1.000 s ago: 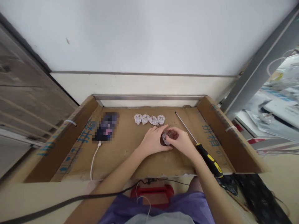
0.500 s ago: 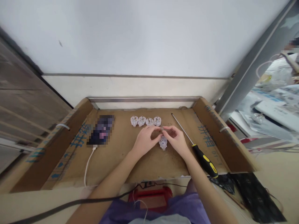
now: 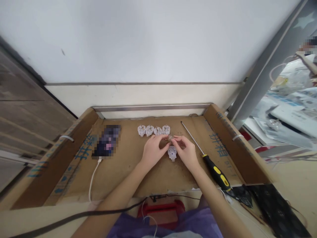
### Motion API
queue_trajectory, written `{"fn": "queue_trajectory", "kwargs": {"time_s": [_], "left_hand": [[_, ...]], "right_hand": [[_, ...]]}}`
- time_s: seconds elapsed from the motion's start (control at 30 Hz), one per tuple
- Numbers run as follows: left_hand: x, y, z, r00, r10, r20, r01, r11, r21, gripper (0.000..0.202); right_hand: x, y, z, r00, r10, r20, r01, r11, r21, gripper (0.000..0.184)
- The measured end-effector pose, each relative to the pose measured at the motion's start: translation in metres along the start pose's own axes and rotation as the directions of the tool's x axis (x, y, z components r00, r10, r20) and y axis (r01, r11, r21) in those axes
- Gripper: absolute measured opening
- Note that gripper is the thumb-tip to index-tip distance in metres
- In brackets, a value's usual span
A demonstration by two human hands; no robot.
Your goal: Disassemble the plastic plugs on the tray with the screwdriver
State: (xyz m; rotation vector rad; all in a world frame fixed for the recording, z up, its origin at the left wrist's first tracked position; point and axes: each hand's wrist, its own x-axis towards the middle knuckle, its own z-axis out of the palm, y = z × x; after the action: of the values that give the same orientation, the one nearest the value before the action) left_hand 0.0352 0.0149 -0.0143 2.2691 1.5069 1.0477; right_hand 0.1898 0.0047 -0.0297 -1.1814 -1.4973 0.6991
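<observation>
My left hand (image 3: 153,150) and my right hand (image 3: 186,151) meet fingertip to fingertip over a cardboard tray (image 3: 89,125). Both pinch a small part (image 3: 169,138) between them, too small to name. Just below the fingers a white plug cover (image 3: 172,153) lies flat on the cardboard. Behind the hands, several white plug pieces (image 3: 153,130) stand in a row.
A long screwdriver (image 3: 208,159) with a black and yellow handle lies to the right of my right hand. A phone (image 3: 106,144) on a white cable (image 3: 92,180) lies at the left. A black cable (image 3: 74,216) crosses the front edge. Cluttered shelves stand at the right.
The hands lifted from the cardboard and drew apart a little, leaving the white plug cover lying flat below them. They now pinch a small part together.
</observation>
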Motion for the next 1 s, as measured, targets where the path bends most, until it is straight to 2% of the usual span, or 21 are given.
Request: {"fn": "queue_trajectory", "kwargs": {"time_s": [0.17,0.3,0.7,0.87,1.0], "left_hand": [[0.004,0.0,0.005,0.998,-0.07,0.004,0.07,0.991,-0.111,0.016],[0.008,0.0,0.008,0.997,-0.073,-0.003,0.072,0.985,-0.156,0.014],[0.002,0.001,0.002,0.998,-0.057,-0.024,0.058,0.997,0.051,0.011],[0.001,0.002,-0.001,0.997,-0.07,0.024,0.069,0.996,0.048,0.012],[0.001,0.005,-0.004,0.995,-0.098,0.02,0.098,0.995,0.006,0.012]], "right_hand": [[0.0,-0.002,0.0,0.999,0.002,-0.036,-0.002,1.0,0.008,0.023],[0.001,-0.002,0.001,0.999,0.006,-0.048,-0.005,0.999,0.032,0.025],[0.0,-0.005,-0.001,0.986,0.074,-0.152,-0.067,0.997,0.047,0.028],[-0.002,-0.003,-0.001,0.985,0.124,-0.116,-0.117,0.991,0.07,0.033],[-0.003,-0.002,-0.002,0.982,0.162,-0.097,-0.156,0.985,0.067,0.034]]}}
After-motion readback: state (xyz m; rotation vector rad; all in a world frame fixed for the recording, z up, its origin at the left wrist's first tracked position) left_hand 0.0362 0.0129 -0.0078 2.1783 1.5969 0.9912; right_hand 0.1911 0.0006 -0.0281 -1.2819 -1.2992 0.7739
